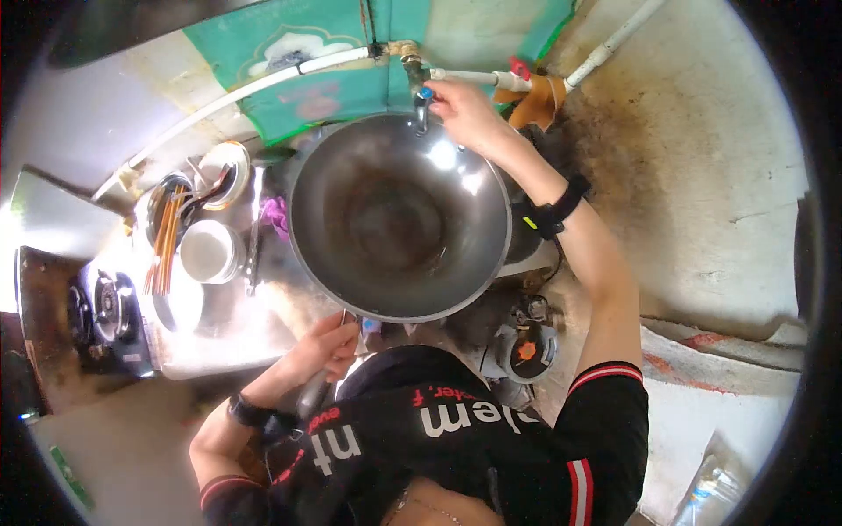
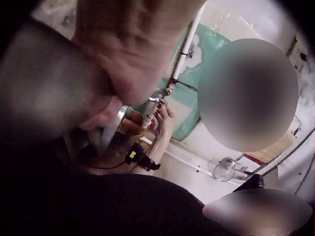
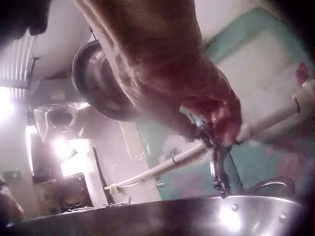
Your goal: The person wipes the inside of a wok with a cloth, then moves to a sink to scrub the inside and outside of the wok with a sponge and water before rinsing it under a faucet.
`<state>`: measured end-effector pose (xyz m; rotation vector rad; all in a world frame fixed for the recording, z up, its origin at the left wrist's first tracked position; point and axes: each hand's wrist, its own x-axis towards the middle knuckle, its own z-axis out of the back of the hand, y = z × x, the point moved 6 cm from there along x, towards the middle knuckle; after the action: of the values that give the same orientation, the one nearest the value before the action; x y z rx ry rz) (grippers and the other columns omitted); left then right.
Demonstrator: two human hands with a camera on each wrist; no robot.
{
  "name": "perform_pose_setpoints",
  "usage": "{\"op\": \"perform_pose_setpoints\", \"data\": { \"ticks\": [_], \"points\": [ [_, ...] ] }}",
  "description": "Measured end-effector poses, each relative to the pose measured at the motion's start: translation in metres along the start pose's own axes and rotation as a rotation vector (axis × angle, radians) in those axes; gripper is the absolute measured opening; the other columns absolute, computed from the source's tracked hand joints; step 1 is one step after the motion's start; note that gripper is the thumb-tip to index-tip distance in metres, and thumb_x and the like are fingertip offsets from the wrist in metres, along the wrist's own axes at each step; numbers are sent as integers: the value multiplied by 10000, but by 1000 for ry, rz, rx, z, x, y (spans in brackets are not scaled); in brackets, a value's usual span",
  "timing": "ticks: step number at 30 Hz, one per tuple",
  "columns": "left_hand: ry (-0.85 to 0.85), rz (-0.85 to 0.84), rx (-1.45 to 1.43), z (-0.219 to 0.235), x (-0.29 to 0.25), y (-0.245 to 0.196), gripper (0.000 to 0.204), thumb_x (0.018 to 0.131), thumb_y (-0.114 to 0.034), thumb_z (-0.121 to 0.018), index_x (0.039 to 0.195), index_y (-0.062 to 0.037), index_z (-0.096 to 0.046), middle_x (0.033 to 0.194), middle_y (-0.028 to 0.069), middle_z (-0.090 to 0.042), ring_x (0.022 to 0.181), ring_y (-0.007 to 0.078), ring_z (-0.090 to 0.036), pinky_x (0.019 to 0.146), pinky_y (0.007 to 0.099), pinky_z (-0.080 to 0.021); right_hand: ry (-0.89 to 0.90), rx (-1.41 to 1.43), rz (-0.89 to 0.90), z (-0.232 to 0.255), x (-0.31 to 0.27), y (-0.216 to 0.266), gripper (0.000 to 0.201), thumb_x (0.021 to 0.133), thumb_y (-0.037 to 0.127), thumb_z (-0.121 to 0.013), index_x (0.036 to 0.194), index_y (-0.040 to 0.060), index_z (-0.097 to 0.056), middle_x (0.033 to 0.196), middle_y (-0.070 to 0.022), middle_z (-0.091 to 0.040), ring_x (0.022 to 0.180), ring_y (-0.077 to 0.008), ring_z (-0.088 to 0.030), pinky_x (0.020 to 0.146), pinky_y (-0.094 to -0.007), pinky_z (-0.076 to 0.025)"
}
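Observation:
A large grey wok (image 1: 395, 219), its inside facing up and darkened at the bottom, sits below the wall faucet (image 1: 422, 114). My left hand (image 1: 326, 349) grips the wok's long handle (image 1: 312, 394) close to my body; in the left wrist view that handle is a blurred grey shape beside the palm. My right hand (image 1: 469, 114) reaches over the far rim, fingers pinching the faucet's blue-marked knob (image 1: 426, 93). From the right wrist view, the spout (image 3: 217, 169) points down over the wok (image 3: 147, 216), and no stream of water shows.
Left of the wok stand a white container (image 1: 210, 252), several wooden chopsticks (image 1: 164, 241) and a purple cloth (image 1: 275, 216). A stove burner (image 1: 110, 307) lies farther left. A small device with an orange mark (image 1: 526, 352) is at the right. White pipe (image 1: 254, 92) runs along the wall.

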<state>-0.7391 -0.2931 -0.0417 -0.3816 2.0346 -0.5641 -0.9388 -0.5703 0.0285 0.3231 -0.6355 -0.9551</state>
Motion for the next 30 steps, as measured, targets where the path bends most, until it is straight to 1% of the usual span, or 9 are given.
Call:
{"op": "perform_pose_setpoints", "data": {
  "ticks": [2, 4, 6, 8, 14, 22, 24, 25, 30],
  "points": [
    [-4, -13, 3, 1, 5, 1, 187, 903, -221, -428, 774, -104, -359, 575, -48, -286, 419, 49, -291, 335, 208, -289, -23, 272, -37, 11, -21, -15, 356, 730, 262, -636, 871, -57, -565, 797, -231, -571, 733, -326, -570, 650, -392, -439],
    [0, -29, -1, 5, 12, 8, 169, 913, -207, -417, 792, -104, -361, 582, -47, -284, 417, 57, -299, 340, 216, -304, 14, -73, -199, 22, -55, -50, 365, 751, 265, -636, 935, -42, -563, 827, -185, -594, 700, -246, -564, 618, -338, -431],
    [34, -48, -1, 8, 19, 15, 166, 919, -207, -409, 801, -100, -362, 580, -47, -278, 418, 60, -306, 341, 219, -307, 320, 333, -626, -15, -114, -125, 364, 764, 268, -641, 985, -8, -554, 868, -102, -611, 724, -182, -555, 623, -325, -431],
    [70, -70, -8, 10, 30, 22, 164, 925, -206, -402, 810, -96, -363, 577, -46, -272, 418, 63, -314, 343, 222, -310, 364, 773, -1038, -33, -166, -119, 325, 773, 226, -639, 1005, 14, -554, 872, -44, -605, 764, -166, -560, 653, -327, -443],
    [11, -125, 95, 35, 69, 53, 231, 919, -258, -441, 997, -42, -411, 574, -8, -358, 439, 79, -372, 367, 226, -336, 54, 926, -916, -54, -176, -124, 275, 721, 46, -591, 990, -2, -567, 909, -69, -608, 792, -152, -569, 693, -289, -456],
    [-18, 1, -313, 34, 125, 23, 345, 928, -331, -355, 897, -5, -464, 609, 74, -501, 448, 147, -431, 412, 282, -359, 207, 559, -530, -3, -93, -78, 329, 651, -41, -474, 960, -16, -585, 779, -22, -584, 659, -88, -513, 610, -240, -426],
    [-64, 225, -310, 35, 121, 20, 363, 922, -326, -305, 879, -7, -471, 608, 59, -485, 441, 118, -397, 392, 238, -307, 188, 626, -543, 5, -85, -87, 278, 618, -23, -488, 878, -15, -583, 715, -5, -554, 618, -79, -494, 546, -229, -398],
    [113, 206, -320, 30, 119, 10, 354, 903, -320, -295, 841, -18, -470, 609, 44, -470, 409, 84, -325, 366, 208, -233, 235, 583, -636, 7, -87, -101, 271, 613, -24, -489, 868, -16, -579, 704, -6, -546, 608, -81, -487, 535, -233, -392],
    [1, 322, -279, 10, 95, -37, 368, 888, -321, -344, 682, -33, -446, 554, 8, -412, 365, 56, -221, 325, 220, -149, 201, 682, -981, 7, -141, -146, 263, 599, -19, -506, 851, 10, -576, 716, -31, -544, 639, -140, -515, 586, -263, -420]
  ]
}}
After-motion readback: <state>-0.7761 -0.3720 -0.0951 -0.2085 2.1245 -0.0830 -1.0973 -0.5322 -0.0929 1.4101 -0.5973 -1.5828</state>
